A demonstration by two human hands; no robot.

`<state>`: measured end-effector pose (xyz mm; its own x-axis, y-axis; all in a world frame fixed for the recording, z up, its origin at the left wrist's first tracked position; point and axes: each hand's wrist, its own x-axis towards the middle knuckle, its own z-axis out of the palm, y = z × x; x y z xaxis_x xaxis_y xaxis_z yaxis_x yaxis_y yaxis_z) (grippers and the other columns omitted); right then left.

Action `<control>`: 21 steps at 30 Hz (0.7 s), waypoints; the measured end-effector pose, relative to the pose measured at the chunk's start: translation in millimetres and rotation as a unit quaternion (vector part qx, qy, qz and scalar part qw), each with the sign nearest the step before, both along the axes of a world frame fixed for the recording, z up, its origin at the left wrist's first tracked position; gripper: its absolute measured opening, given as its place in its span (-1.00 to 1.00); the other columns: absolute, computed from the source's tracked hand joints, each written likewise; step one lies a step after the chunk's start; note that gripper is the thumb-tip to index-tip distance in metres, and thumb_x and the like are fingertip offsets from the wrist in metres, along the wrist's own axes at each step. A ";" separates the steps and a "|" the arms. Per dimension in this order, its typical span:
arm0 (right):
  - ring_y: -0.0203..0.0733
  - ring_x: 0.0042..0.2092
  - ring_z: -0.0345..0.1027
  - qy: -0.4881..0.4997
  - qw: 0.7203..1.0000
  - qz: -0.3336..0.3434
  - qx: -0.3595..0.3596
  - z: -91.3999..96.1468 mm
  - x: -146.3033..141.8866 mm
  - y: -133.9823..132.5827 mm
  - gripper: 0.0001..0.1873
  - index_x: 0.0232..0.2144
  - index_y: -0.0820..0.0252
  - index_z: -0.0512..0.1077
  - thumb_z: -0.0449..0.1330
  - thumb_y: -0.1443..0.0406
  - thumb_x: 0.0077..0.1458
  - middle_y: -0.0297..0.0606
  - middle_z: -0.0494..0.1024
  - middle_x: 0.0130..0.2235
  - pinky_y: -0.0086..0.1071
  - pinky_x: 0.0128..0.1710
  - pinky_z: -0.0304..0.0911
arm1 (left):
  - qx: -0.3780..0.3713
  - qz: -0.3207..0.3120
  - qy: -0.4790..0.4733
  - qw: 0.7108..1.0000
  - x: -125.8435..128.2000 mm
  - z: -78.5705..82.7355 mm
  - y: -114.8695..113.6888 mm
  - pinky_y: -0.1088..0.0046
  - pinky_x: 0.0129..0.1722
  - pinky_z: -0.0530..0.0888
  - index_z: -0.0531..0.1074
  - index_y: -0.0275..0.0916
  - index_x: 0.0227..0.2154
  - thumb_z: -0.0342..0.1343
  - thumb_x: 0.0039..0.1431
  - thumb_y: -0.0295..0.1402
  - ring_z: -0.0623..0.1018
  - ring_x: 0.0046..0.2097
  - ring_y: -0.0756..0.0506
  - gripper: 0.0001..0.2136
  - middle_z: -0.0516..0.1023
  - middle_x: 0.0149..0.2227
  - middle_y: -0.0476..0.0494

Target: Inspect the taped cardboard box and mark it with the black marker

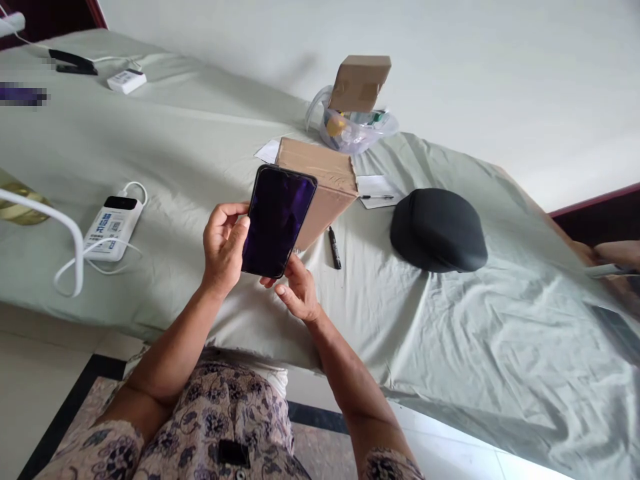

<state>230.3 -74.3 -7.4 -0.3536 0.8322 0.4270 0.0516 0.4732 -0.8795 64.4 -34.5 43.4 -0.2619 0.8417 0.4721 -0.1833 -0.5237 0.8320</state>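
Note:
A black smartphone (279,221) is tilted up above the table's near side, its screen dark with a purplish sheen. My left hand (225,248) grips its left edge, thumb along the front and fingers partly hidden behind. At the lower right corner, my right hand (299,288) supports it with fingers at and behind the bottom edge, the thumb held away from the screen. Just behind the phone stands a brown cardboard box (320,167), partly covered by it. A black marker (335,248) lies right of the box.
On the green cloth (500,333) sit a black cap (439,230), paper with a pen (379,197), and a clear plastic basket (353,137) bearing a smaller box (361,83). Left are a cabled white power bank (114,228) and another white device (127,80). Part of a person (617,253) shows far right.

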 end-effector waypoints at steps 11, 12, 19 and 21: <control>-0.20 -0.33 0.52 0.025 0.999 -0.013 0.017 2.5 -0.2 -3.7 -0.57 0.18 0.08 0.25 0.11 0.10 0.34 -0.28 0.59 -0.29 -0.22 -0.27 0.55 | 0.025 0.006 0.003 1.000 4.1 5.5 2.6 0.36 0.00 0.55 0.51 -0.17 -0.16 0.21 0.27 -0.15 0.60 -0.13 -0.07 -0.78 0.61 -0.19 -0.09; -0.20 -0.33 0.52 0.020 1.000 -0.017 0.012 2.6 -0.2 -3.8 -0.59 0.17 0.08 0.26 0.10 0.11 0.35 -0.28 0.59 -0.30 -0.23 -0.27 0.55 | 0.023 0.010 0.006 1.000 4.4 5.6 2.1 0.36 -0.01 0.55 0.51 -0.17 -0.16 0.21 0.27 -0.15 0.60 -0.14 -0.06 -0.78 0.60 -0.20 -0.09; -0.22 -0.34 0.52 -0.011 0.999 -0.026 0.040 -2.0 -0.2 -0.2 -0.38 0.32 0.11 0.14 0.12 0.04 0.33 -0.29 0.62 -0.31 -0.26 -0.29 0.51 | 0.007 0.036 0.029 0.999 -3.9 5.9 1.6 0.37 -0.05 0.54 0.49 -0.19 -0.20 0.23 0.22 -0.10 0.58 -0.20 -0.05 -0.74 0.56 -0.26 -0.07; -0.24 -0.35 0.51 -0.004 0.997 -0.052 0.065 -6.0 2.4 2.9 -0.36 0.35 0.08 0.12 0.10 0.03 0.33 -0.31 0.62 -0.32 -0.28 -0.29 0.49 | -0.007 0.059 0.033 0.998 -17.1 3.3 5.4 0.39 -0.10 0.54 0.48 -0.20 -0.24 0.25 0.17 -0.11 0.56 -0.25 -0.04 -0.74 0.53 -0.31 -0.05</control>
